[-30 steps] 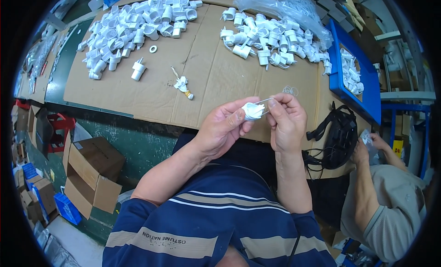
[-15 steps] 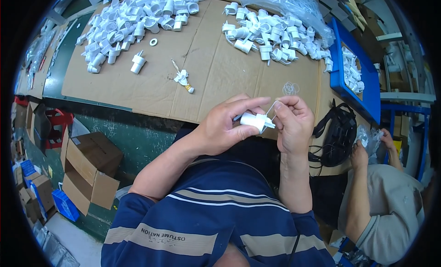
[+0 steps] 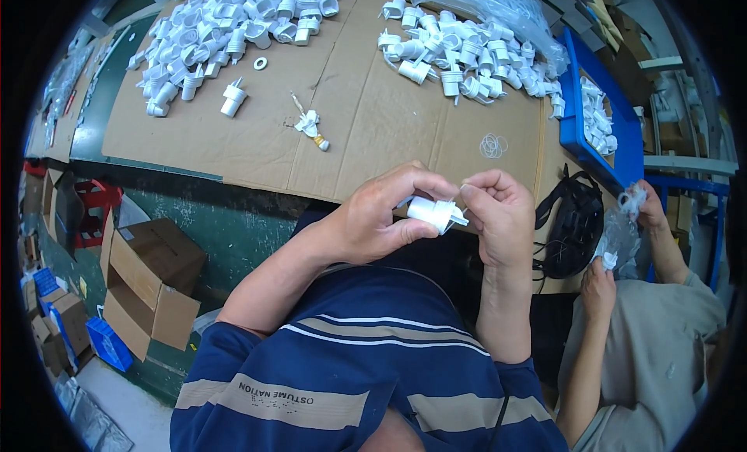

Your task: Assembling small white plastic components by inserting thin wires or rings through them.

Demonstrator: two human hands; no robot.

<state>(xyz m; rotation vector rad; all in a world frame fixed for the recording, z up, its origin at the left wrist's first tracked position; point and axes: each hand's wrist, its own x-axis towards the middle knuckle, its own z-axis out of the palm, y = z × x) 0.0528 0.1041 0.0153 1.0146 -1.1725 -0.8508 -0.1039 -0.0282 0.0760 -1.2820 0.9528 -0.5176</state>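
Cardboard-covered table [image 3: 389, 133], left hand [image 3: 372, 211] and right hand [image 3: 503, 216], one white fitting [image 3: 426, 211] between them

The cardboard-covered table spans the upper half of the view. To the right sits a co-worker in a grey shirt [image 3: 650, 351], handling a clear plastic bag [image 3: 622, 226]. On the floor at the left stands a cardboard box [image 3: 159, 254] with its flaps spread.

A large heap of white plastic parts [image 3: 226, 40] covers the table's far left, and a smaller heap [image 3: 467, 55] lies right of centre. Beside that, a blue tray [image 3: 574, 133] contains more white pieces [image 3: 597, 121]. A black bag [image 3: 572, 226] lies below the tray, near the right hand.

Both hands meet at the table's near edge. The left hand grips the white fitting, thumb below and fingers above; the fitting lies nearly sideways, its pronged end toward the right hand. The right hand pinches thumb against forefinger just beside that end, on a thin white band [image 3: 464, 205] of which only a little shows.

On the cardboard lie a stick tool wrapped in white [image 3: 310, 125], a single white part [image 3: 233, 98] standing slightly tilted, a loose tangle of thin rings [image 3: 492, 146] and, smallest, a flat white ring [image 3: 260, 63].
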